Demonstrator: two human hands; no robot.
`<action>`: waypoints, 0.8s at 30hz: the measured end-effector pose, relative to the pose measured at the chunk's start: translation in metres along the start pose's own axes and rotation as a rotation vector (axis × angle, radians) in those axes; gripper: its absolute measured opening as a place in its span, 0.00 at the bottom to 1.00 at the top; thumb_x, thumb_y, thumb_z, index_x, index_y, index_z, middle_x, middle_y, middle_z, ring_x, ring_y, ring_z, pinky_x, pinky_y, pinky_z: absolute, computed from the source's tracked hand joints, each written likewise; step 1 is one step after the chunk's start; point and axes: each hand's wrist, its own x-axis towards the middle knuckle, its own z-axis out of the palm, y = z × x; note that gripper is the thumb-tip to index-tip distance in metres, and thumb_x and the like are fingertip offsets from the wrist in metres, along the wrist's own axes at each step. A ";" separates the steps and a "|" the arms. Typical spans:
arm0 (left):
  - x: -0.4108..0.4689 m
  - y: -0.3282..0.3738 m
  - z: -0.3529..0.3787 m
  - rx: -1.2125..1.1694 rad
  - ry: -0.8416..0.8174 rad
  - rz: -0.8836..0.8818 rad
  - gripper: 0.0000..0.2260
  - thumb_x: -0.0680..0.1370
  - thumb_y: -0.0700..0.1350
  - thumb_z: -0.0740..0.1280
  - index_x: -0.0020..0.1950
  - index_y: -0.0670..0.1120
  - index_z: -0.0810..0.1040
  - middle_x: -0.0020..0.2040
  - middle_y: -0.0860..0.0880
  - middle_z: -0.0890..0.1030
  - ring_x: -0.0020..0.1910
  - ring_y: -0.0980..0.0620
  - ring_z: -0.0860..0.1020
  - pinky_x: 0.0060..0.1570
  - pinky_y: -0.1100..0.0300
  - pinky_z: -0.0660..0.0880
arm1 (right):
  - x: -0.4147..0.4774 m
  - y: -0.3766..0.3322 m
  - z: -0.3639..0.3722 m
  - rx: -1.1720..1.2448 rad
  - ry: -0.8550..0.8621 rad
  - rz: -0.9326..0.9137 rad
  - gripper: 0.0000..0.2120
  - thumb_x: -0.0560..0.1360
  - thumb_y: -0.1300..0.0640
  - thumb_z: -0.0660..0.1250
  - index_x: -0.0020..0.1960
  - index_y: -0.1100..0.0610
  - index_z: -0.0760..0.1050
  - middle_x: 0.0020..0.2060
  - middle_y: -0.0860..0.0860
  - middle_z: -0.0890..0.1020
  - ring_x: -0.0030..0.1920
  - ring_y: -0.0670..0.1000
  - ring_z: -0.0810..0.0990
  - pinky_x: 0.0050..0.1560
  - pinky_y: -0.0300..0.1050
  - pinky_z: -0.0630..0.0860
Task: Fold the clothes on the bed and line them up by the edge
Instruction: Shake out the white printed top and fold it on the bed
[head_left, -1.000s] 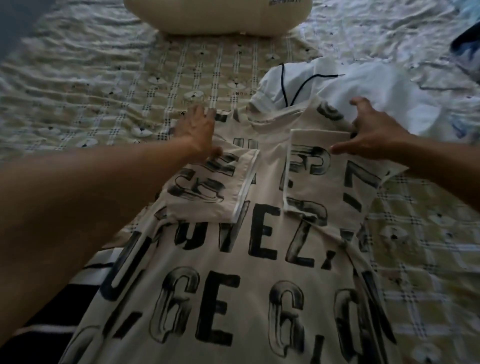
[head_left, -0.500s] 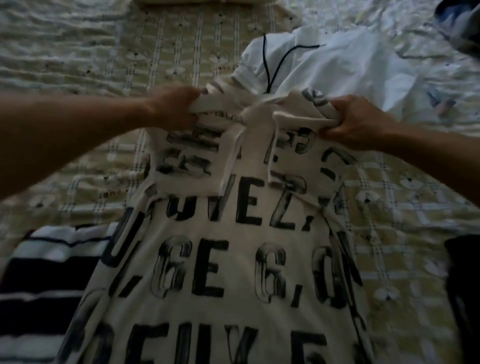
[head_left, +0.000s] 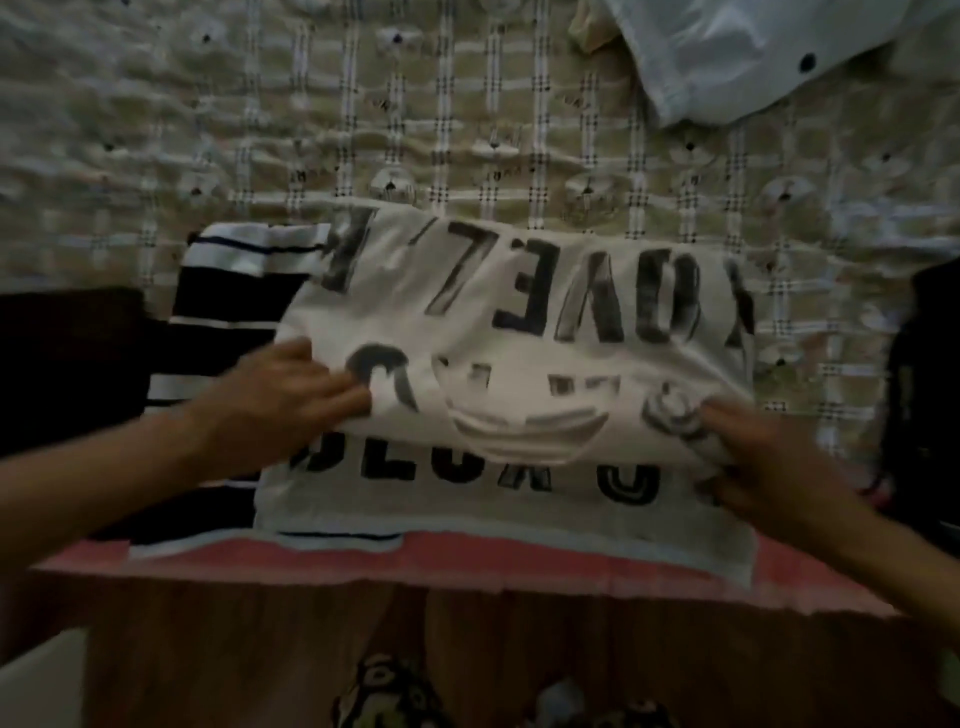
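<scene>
White shirt (head_left: 519, 322): folded once, edge gripped in curled fingers of left hand (head_left: 291, 400) and right hand (head_left: 769, 457); pale garment (head_left: 753, 47) unfolded.

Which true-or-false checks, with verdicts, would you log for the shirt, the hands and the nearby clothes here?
1. The left hand and right hand both hold the shirt. True.
2. The shirt lies spread out flat. False: its far part is folded over towards the near edge.
3. A striped garment lies at the shirt's left. True.
4. The white garment lies on the shirt. False: it lies apart, at the bed's far right.
</scene>
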 end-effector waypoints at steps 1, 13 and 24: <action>-0.005 0.014 0.004 -0.068 -0.006 0.040 0.19 0.67 0.43 0.73 0.56 0.47 0.77 0.47 0.44 0.83 0.35 0.46 0.81 0.38 0.51 0.75 | -0.011 -0.001 0.016 0.022 -0.027 0.023 0.23 0.63 0.62 0.78 0.56 0.51 0.77 0.47 0.49 0.82 0.40 0.53 0.81 0.33 0.41 0.75; -0.025 0.031 0.005 -0.307 0.253 -0.316 0.11 0.70 0.47 0.62 0.49 0.43 0.73 0.35 0.43 0.78 0.27 0.43 0.76 0.27 0.56 0.71 | -0.020 -0.026 0.026 0.411 0.364 0.195 0.29 0.74 0.32 0.57 0.36 0.57 0.78 0.28 0.54 0.79 0.28 0.53 0.78 0.26 0.43 0.72; -0.015 0.048 0.015 -0.372 0.059 -0.334 0.22 0.60 0.36 0.80 0.48 0.48 0.75 0.34 0.50 0.79 0.26 0.51 0.76 0.25 0.62 0.68 | -0.020 -0.016 0.000 -0.008 -0.081 0.116 0.10 0.72 0.58 0.69 0.51 0.47 0.76 0.34 0.43 0.77 0.30 0.40 0.73 0.29 0.39 0.67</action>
